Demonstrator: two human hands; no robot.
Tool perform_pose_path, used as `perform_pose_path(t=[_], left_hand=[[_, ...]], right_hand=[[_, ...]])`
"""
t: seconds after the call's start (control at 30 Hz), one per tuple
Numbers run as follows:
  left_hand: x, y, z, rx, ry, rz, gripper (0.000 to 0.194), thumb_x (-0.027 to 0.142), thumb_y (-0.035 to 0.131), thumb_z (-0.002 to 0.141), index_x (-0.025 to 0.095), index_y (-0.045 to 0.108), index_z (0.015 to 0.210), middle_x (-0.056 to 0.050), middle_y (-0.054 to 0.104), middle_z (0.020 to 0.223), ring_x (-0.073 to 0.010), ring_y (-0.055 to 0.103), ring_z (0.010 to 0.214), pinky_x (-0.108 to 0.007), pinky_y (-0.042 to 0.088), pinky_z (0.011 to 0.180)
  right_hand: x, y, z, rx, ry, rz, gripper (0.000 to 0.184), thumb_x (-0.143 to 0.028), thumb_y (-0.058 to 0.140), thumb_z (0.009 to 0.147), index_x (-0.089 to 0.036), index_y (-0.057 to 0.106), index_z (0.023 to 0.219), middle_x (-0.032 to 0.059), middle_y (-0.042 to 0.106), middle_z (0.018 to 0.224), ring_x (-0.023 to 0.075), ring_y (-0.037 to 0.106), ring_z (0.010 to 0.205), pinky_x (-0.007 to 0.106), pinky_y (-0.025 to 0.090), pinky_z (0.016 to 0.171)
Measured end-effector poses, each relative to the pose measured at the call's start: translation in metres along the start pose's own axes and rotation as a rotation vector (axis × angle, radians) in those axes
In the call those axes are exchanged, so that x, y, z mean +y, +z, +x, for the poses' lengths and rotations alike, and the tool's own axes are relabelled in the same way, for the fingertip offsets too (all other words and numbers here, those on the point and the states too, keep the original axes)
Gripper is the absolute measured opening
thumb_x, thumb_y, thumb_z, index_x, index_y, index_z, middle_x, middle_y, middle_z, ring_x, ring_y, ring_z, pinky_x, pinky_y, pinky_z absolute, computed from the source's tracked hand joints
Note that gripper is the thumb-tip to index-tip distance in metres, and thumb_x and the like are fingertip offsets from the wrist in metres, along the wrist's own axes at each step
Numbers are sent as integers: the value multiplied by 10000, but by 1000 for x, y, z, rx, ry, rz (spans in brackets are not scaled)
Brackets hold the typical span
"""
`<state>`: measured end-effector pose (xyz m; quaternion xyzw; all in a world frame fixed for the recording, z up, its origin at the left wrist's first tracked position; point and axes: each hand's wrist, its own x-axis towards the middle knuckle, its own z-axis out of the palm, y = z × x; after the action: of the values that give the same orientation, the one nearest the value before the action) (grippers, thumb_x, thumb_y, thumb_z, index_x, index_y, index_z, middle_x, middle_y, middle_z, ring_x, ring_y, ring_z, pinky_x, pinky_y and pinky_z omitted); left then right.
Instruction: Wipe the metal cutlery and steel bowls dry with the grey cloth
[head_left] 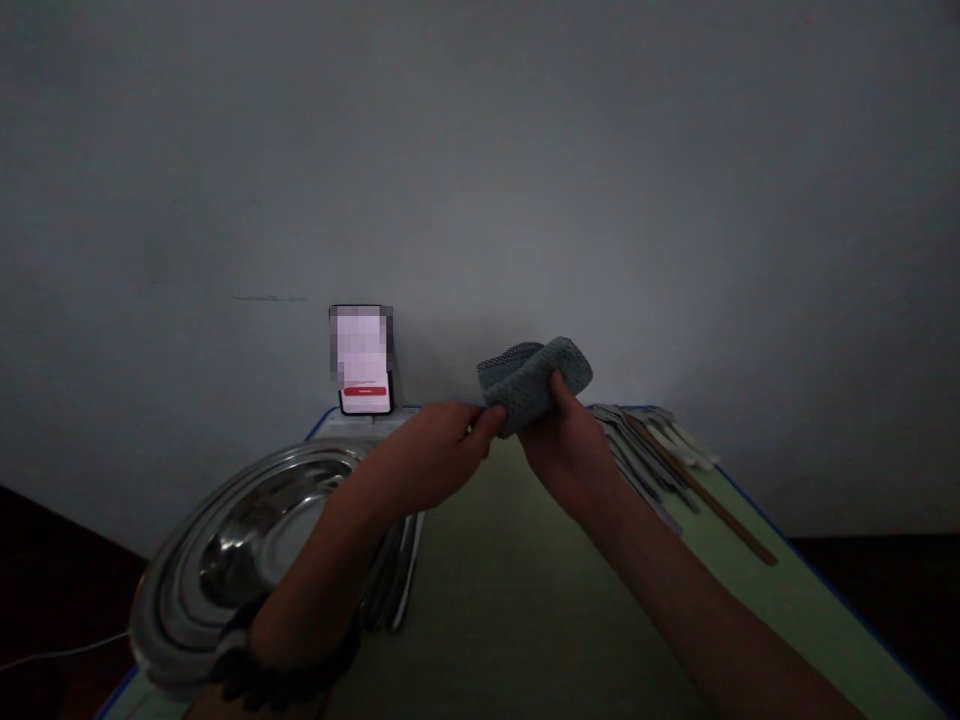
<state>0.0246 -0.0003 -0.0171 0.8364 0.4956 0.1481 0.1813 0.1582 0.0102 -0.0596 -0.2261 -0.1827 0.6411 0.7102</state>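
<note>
Forearms (675, 592) rise from the bottom edge; left hand (439, 450) pinches and right hand (571, 452) grips a grey-green cloth (529, 392) near frame centre, seemingly folded partway, layers not yet flat.

Head view, dim light. Left hand (442, 450) pinches the lower left corner of a folded grey-green cloth (525, 390); right hand (566, 450) grips its right part, thumb on the near face. Cloth is held up above the far part of a green table (517, 570) with blue edging. Dark beaded bracelet (281, 665) on the left forearm. Left side of table: nested steel basins (169, 575), partly hidden by that forearm; dark long items (405, 585) just beside them, identity unclear. Phone (365, 365), lit, stands upright near the grey wall (525, 180). Right side: grey utensils (641, 465), a long brown stick (720, 512), white-handled pieces (682, 442).
</note>
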Motion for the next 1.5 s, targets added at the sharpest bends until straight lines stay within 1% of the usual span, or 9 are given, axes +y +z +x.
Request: perform_pose_path(t=[0.3, 0.53, 0.67, 0.8, 0.93, 1.03, 1.1, 1.23, 1.5], left_hand=[[-4, 3, 4, -13, -30, 95, 573, 489, 216, 892, 161, 584, 599, -47, 582, 542, -159, 537, 507, -271, 353, 535], [-6, 2, 4, -5, -59, 127, 572, 455, 202, 901, 156, 587, 603, -52, 571, 530, -167, 536, 510, -281, 365, 560], [-7, 2, 4, -8, -72, 130, 563, 465, 205, 897, 160, 560, 584, -47, 556, 517, -160, 518, 483, -277, 344, 527], [-5, 3, 2, -36, -3, 96, 511, 438, 209, 901, 172, 523, 598, -37, 559, 554, -149, 534, 511, -263, 360, 528], [5, 3, -7, -245, 21, -69, 354, 402, 258, 891, 183, 496, 749, 19, 519, 546, -121, 536, 434, -225, 376, 457], [10, 1, -12, -445, -9, -193, 303, 422, 277, 884, 186, 457, 821, 40, 513, 539, -120, 547, 402, -208, 393, 411], [10, 1, -14, -496, -1, -209, 295, 418, 286, 881, 183, 454, 821, 38, 514, 549, -116, 544, 414, -198, 392, 400], [6, -1, -13, -413, 58, -133, 280, 382, 321, 878, 178, 512, 857, 28, 520, 607, -100, 513, 454, -194, 362, 423], [13, -5, -12, -217, 190, -58, 408, 451, 305, 902, 178, 514, 681, 24, 507, 589, -103, 468, 511, -231, 289, 481]], right_hand=[[10, -5, 0, 59, -95, 24, 163, -253, 496, 853, -181, 630, 912, 38, 676, 975, 112, 636, 844, 251, 535, 765], [6, -6, -1, 60, 54, 42, 254, -362, 423, 876, -213, 629, 864, 31, 677, 921, 130, 635, 820, 290, 537, 754], [4, 1, -6, 5, 121, 77, 212, -250, 424, 856, -205, 630, 829, 15, 677, 871, 130, 629, 850, 285, 524, 794], [7, 2, -4, -13, 5, 58, 195, -237, 441, 873, -201, 633, 869, -2, 685, 877, 104, 623, 870, 232, 515, 784], [1, -2, 3, 21, -75, 55, 214, -279, 438, 886, -211, 633, 831, -17, 688, 839, 96, 627, 810, 219, 523, 713], [-15, -2, 7, 29, -53, 70, 239, -223, 418, 879, -208, 616, 747, -33, 665, 697, 84, 605, 629, 198, 509, 587], [-28, -3, 9, 39, -37, 91, 267, -205, 389, 867, -199, 594, 695, -34, 632, 614, 86, 568, 529, 204, 485, 514], [-53, -7, 10, -14, -81, 125, 278, -300, 365, 818, -191, 549, 639, -10, 574, 566, 108, 535, 504, 245, 467, 492], [-80, -4, -6, -182, -209, 232, 347, -414, 324, 773, -207, 232, 511, -70, 241, 445, 56, 236, 367, 196, 257, 360]])
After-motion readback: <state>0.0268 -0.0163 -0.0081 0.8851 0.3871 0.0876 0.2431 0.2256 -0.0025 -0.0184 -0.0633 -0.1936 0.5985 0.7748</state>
